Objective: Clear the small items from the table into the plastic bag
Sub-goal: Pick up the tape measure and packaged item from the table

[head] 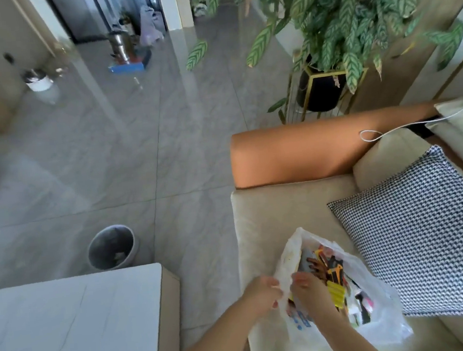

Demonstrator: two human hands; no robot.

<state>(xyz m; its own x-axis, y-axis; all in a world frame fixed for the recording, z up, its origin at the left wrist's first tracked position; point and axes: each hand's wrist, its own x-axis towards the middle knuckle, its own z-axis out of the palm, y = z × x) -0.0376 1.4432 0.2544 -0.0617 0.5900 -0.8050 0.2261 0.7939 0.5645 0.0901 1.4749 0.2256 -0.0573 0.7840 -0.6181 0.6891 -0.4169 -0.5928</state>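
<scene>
surface — white | sofa — cream, armrest orange | cushion — black-and-white check | plastic bag — translucent white | bin — grey | leaves — green striped

A home living room. Beyond the fingers lie a cream upholstered sofa with an orange leather armrest and a black-and-white houndstooth cushion. Farther off stand a striped-leaf potted plant in a black, gold-framed pot and glossy grey marble-look floor tiles. Left of the fingers are a white low table and a grey round waste bin.
</scene>
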